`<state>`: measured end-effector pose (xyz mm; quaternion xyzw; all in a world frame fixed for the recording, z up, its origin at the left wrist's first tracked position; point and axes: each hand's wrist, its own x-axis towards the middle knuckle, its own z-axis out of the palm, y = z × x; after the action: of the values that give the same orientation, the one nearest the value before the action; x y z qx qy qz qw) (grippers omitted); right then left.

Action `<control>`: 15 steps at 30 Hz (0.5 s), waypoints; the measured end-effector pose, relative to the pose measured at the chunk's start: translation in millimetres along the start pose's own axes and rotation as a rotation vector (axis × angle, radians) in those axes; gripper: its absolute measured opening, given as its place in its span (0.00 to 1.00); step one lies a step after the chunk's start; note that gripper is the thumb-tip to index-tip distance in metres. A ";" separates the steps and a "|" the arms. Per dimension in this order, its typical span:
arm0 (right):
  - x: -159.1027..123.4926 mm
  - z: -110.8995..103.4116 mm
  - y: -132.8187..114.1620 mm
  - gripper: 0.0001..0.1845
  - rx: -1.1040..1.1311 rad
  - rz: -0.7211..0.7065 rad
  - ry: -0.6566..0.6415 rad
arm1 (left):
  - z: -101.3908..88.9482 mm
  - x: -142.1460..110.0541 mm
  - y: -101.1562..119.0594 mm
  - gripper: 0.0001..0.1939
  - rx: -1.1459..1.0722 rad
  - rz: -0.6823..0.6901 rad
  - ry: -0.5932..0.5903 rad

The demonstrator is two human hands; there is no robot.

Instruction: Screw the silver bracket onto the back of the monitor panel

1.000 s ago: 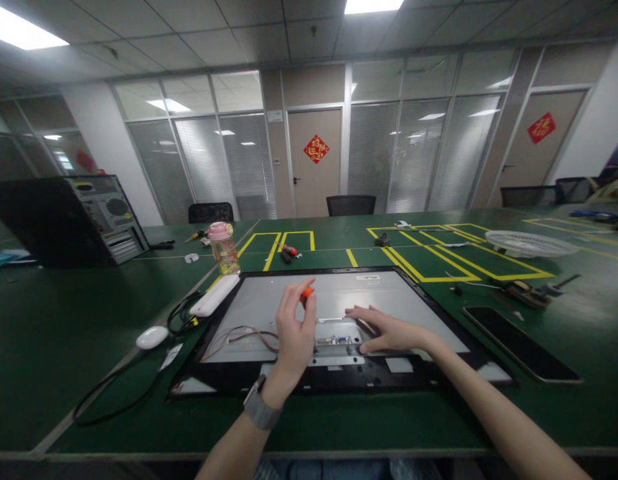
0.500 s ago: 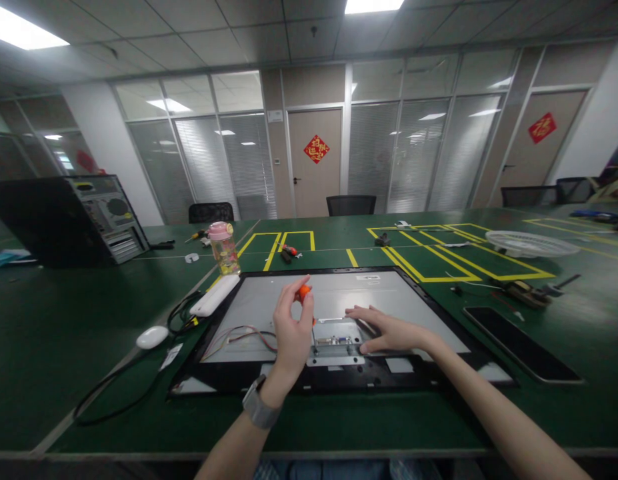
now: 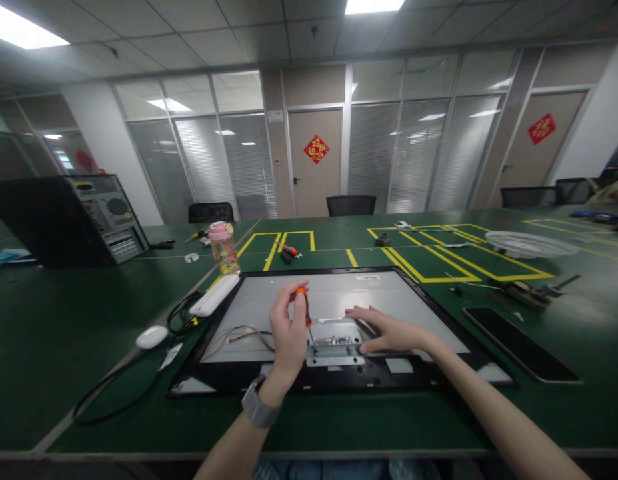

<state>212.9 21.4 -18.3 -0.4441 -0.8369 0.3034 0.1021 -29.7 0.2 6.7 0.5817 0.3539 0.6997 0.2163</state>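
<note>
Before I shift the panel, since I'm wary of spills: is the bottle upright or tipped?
Upright: the bottle stands on the table, its pink lid uppermost.

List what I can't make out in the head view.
All in the head view:
Handle of the screwdriver: partly hidden by the left hand.
Its tip: too small to tell whether it sits in a screw.
Surface beneath the right hand: covered by that hand.
Print on the white label: too small, blurred.
Computer case: cut off by the left edge.
</note>
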 end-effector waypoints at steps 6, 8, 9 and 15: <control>0.4 0.3 1.8 0.46 0.003 -0.015 -0.002 | 0.4 2.5 1.4 0.06 0.107 0.091 0.087; 0.6 0.6 3.0 0.46 0.001 -0.008 -0.004 | -0.1 2.8 3.1 0.09 0.087 0.075 0.085; 0.6 0.8 3.4 0.46 -0.001 -0.004 -0.004 | -0.4 2.8 3.8 0.10 0.068 0.061 0.075; 0.3 0.8 3.3 0.45 -0.007 -0.024 0.003 | -0.2 2.2 2.9 0.13 -0.025 -0.055 0.023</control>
<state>214.6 22.7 -21.0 -0.4349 -0.8429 0.2985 0.1056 -30.1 -0.2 10.3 0.5609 0.3636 0.7045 0.2387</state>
